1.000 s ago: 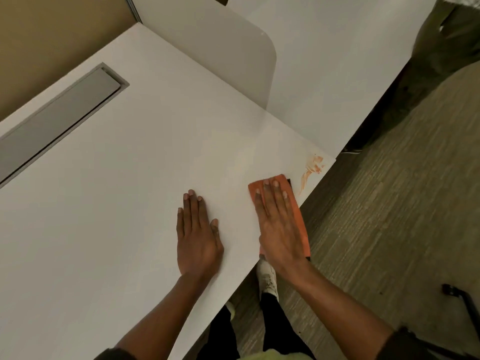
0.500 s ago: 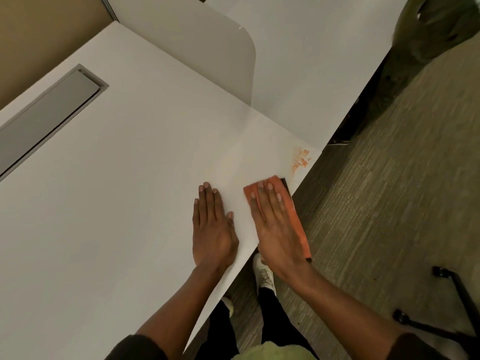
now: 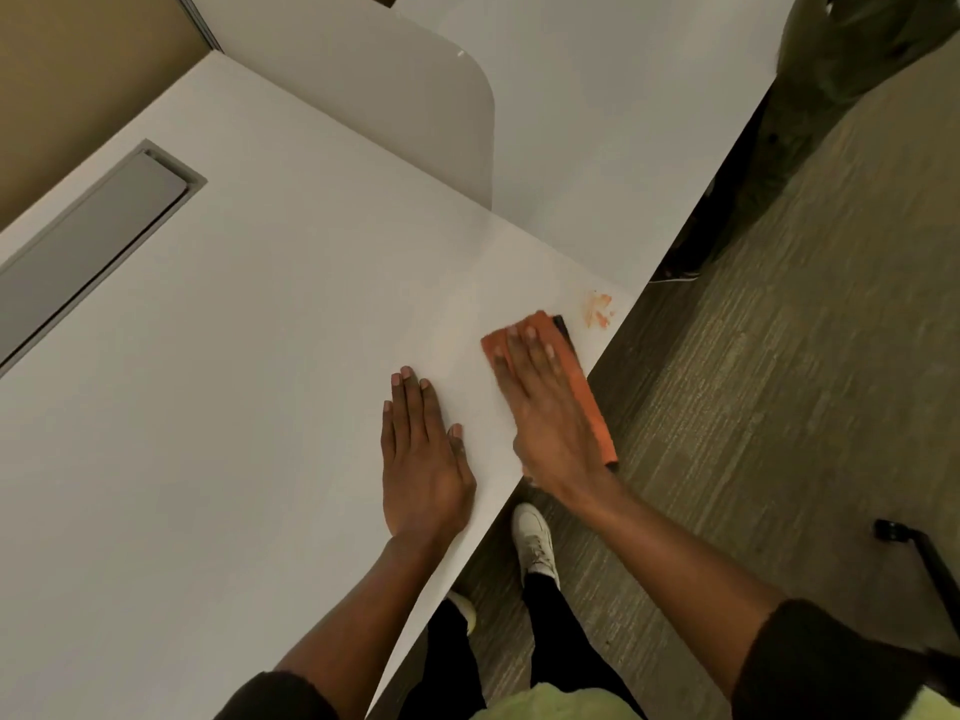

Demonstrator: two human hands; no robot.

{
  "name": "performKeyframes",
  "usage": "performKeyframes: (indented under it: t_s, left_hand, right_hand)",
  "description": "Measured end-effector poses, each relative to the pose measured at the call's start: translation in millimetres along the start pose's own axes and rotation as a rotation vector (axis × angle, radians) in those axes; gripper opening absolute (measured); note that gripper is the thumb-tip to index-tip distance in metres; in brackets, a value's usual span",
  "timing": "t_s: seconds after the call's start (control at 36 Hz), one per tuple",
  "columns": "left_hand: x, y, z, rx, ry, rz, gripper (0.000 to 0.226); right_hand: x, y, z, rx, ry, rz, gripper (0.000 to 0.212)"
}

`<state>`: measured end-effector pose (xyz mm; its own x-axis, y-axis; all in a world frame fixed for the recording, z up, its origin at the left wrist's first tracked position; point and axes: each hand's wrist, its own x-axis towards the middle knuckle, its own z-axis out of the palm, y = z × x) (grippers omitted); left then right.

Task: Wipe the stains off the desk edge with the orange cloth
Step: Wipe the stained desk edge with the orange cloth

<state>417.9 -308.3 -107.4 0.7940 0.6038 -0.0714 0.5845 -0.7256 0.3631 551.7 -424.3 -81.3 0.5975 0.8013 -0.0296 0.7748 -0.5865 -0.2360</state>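
Palm of the right hand (image 3: pixel 545 407) lay flat, fingers spread, pinning the orange cloth (image 3: pixel 582 376) to the desk (image 3: pixel 260 356) along its edge, likely for wiping pressure. Stains (image 3: pixel 597 308) sat just beyond its fingertips, uncovered. Left hand (image 3: pixel 421 459) rested flat beside it, empty, apparently bracing.

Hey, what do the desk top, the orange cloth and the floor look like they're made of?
Desk: likely laminate or a painted board, white, smooth and matte, with no grain and only soft reflections. Orange cloth: a soft textile, perhaps microfibre, folded flat under the right hand, with a dark layer showing at its edge. Floor: probably low-pile carpet, grey with fine streaks and no shine.
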Motion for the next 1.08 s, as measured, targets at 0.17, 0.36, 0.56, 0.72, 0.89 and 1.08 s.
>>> performKeyframes:
  t_s: [0.17, 0.36, 0.56, 0.72, 0.89, 1.08]
  left_hand:
    - [0.3, 0.4, 0.4, -0.014, -0.006, -0.015, 0.067]
    - [0.2, -1.8, 3.4, 0.001, -0.018, -0.011, 0.067]
    - [-0.7, -2.3, 1.2, -0.012, -0.027, -0.015, 0.067]
    - [-0.1, -2.3, 3.0, -0.031, -0.014, -0.015, 0.067]
    - [-0.4, -2.5, 4.7, -0.025, -0.002, -0.014, 0.067]
    - [-1.6, -2.2, 3.3, -0.021, -0.016, -0.025, 0.067]
  right_hand:
    - [-33.2, -6.6, -5.1, -0.059, -0.114, -0.058, 0.084]
    - [77.5, 13.0, -15.6, -0.092, -0.036, 0.162, 0.076]
    - [86.1, 14.3, -20.1, -0.07, 0.038, 0.466, 0.072]
    - [28.2, -13.3, -12.9, 0.015, -0.023, 0.275, 0.089]
    - [73.0, -3.9, -5.4, 0.009, -0.034, -0.06, 0.084]
    - [103.2, 27.9, -32.0, -0.066, 0.033, 0.303, 0.079]
